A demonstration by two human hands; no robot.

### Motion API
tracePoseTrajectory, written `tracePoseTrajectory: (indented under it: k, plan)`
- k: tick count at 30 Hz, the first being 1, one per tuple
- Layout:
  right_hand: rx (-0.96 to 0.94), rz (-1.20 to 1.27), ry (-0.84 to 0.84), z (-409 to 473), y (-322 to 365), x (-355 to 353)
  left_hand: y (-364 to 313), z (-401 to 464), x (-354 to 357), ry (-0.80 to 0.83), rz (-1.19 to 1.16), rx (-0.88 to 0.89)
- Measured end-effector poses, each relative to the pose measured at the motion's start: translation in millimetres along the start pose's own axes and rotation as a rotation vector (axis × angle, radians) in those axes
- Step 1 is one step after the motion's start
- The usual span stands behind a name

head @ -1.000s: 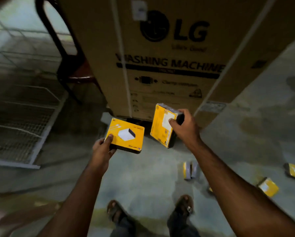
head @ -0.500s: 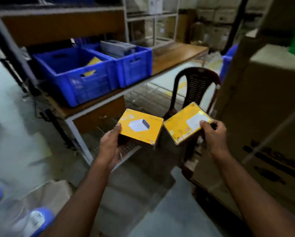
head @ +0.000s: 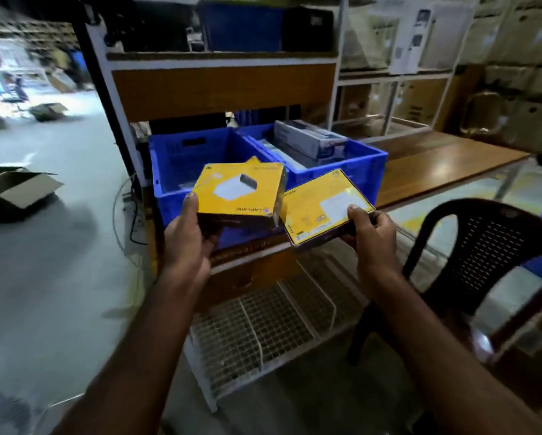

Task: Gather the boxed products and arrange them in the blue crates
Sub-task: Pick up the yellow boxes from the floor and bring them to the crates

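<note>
Warehouse shelving rose behind a wooden tabletop point(head: 436, 161) carrying two blue crates point(head: 181, 158). Just in front of the crates, the left hand point(head: 188, 243) gripped one yellow box point(head: 238, 193) flat and the right hand point(head: 373, 233) clasped another yellow box point(head: 323, 205) tilted, likely ready to lower in. A dark chair point(head: 483, 246) stood right of the crates.

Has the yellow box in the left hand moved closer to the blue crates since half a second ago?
Yes. The yellow box in the left hand now overlaps the near wall of the left blue crate; before, it sat well below and right of it.
</note>
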State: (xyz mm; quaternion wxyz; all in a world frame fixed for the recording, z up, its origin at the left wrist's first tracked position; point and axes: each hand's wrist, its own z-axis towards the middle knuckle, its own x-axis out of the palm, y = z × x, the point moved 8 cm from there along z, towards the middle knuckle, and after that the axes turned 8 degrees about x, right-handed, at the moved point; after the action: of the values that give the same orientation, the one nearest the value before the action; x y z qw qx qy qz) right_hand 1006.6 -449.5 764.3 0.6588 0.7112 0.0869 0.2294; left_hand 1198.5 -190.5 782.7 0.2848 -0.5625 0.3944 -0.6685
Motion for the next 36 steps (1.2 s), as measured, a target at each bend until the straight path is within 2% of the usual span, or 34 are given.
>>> tracePoseTrajectory:
  k: [4, 11, 19, 25, 28, 32, 36]
  plan:
    - [-0.019, 0.008, 0.089, 80.5, 17.1, 48.1, -4.4, 67.7, 31.3, -0.076, 0.023, 0.035]
    - [-0.071, -0.053, 0.145, 152.4, 22.2, 119.8, -14.4, 151.3, 20.4, -0.255, 0.077, 0.057]
    - [-0.136, -0.137, 0.058, 186.2, 26.9, 183.2, -12.5, 221.3, 7.8, -0.210, 0.225, -0.010]
    - [-0.255, -0.347, 0.091, 193.1, 29.7, 243.1, -7.5, 265.9, 10.3, -0.117, 0.533, -0.013]
    - [-0.223, -0.446, 0.102, 198.1, 17.3, 263.0, -2.0, 274.6, 1.8, -0.146, 0.716, 0.044]
    - [-0.222, -0.547, 0.048, 203.9, 3.4, 268.8, 2.2, 273.4, 6.6, -0.098, 1.078, 0.161]
    - [-0.330, -0.677, 0.025, 195.5, 6.4, 274.3, 12.5, 279.4, 9.7, -0.066, 1.425, 0.094]
